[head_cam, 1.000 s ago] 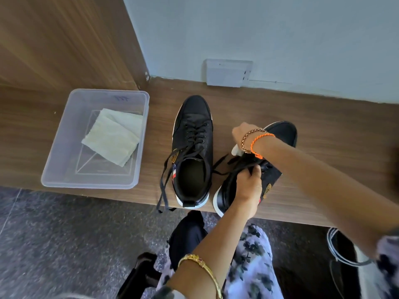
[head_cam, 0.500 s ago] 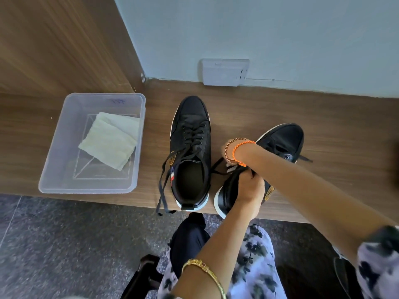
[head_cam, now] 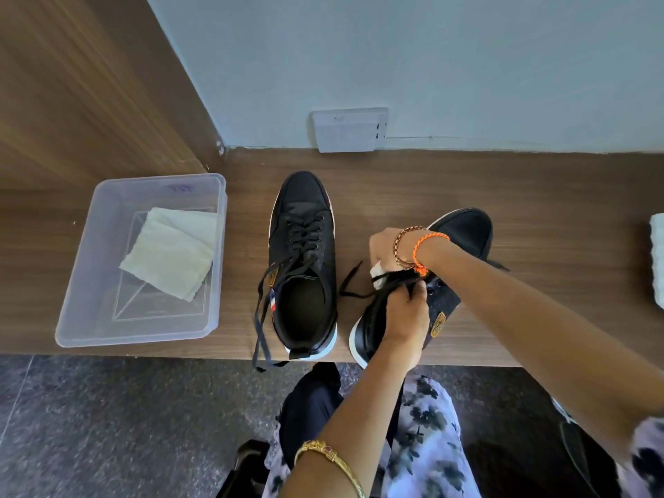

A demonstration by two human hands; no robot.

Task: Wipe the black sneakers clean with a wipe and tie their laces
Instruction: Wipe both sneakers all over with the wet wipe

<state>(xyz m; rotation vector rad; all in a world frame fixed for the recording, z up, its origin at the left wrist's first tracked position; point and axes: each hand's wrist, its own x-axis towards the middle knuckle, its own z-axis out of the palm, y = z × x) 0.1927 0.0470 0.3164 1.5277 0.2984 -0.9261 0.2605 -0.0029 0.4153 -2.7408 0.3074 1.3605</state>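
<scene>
Our left hand (head_cam: 404,318) is clamped on the collar of the tilted black canvas sneaker (head_cam: 463,233), right of the upright black sneaker (head_cam: 305,260); its long axis runs heel-near, toe-far-right. Our right hand (head_cam: 386,246) pinches a white wipe (head_cam: 378,272) against its left flank, the nearer hand for wiping.
</scene>
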